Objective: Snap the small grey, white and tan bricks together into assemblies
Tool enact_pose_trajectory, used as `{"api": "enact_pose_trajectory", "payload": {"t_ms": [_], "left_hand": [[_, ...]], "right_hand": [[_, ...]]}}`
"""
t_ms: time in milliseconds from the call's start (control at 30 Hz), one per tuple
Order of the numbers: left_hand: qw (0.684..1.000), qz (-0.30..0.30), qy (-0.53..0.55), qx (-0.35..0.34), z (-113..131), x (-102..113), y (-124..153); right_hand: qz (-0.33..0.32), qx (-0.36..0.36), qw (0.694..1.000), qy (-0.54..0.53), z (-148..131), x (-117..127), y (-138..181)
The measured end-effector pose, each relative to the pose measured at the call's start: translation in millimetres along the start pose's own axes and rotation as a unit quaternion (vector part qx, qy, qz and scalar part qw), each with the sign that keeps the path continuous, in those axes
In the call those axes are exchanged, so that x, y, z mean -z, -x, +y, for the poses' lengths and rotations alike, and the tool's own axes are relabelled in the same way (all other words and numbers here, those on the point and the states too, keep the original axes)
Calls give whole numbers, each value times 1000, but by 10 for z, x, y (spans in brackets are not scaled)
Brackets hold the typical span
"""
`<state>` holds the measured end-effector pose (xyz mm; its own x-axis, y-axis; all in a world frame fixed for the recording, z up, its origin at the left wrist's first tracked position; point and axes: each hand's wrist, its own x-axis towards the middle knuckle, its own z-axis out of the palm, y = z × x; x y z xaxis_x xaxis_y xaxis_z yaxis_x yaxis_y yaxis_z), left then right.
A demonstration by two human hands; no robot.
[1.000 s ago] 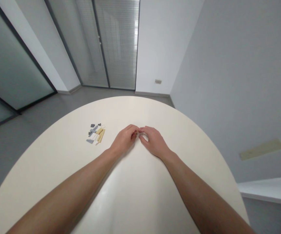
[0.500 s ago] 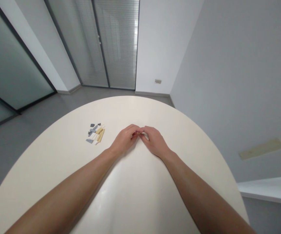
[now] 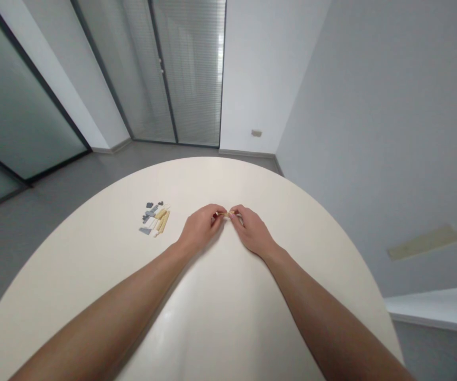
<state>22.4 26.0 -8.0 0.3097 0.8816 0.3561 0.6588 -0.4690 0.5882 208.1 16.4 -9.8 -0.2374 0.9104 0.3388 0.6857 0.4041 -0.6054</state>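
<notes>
The left hand [image 3: 200,227] and the right hand [image 3: 252,230] meet over the round cream tabletop [image 3: 228,180], with a thin tan piece [image 3: 226,213] held between them. The fingers [image 3: 217,214] of the left hand pinch one end, and the fingers [image 3: 234,216] of the right hand pinch the other end. The piece is so small that it is hard to tell if it is one piece or two stuck together. To do this well, it seems best to keep the pinch at the very tips and hold both hands steady, so that the little piece does not slip or fly off. Just left of the hands lies a small pile of grey, white and tan building bricks [image 3: 155,219]. It is close, so a wide move of the left hand could bump it. Nothing stands between the two hands. Past the far edge of the tabletop there is a grey floor [image 3: 54,222], and glass doors with blinds [image 3: 189,69] stand farther back.
</notes>
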Motion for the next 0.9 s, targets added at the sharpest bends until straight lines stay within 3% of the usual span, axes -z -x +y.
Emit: {"api": "enact_pose_trajectory", "payload": {"t_ms": [500,900], "left_hand": [[1000,-15,-17,-2,58,15,-5],[1000,-26,-11,-8,63,15,-10]], "right_hand": [[-3,41,999,20,11,-16,-11],[13,26,999,32,2,-16,-2]]}}
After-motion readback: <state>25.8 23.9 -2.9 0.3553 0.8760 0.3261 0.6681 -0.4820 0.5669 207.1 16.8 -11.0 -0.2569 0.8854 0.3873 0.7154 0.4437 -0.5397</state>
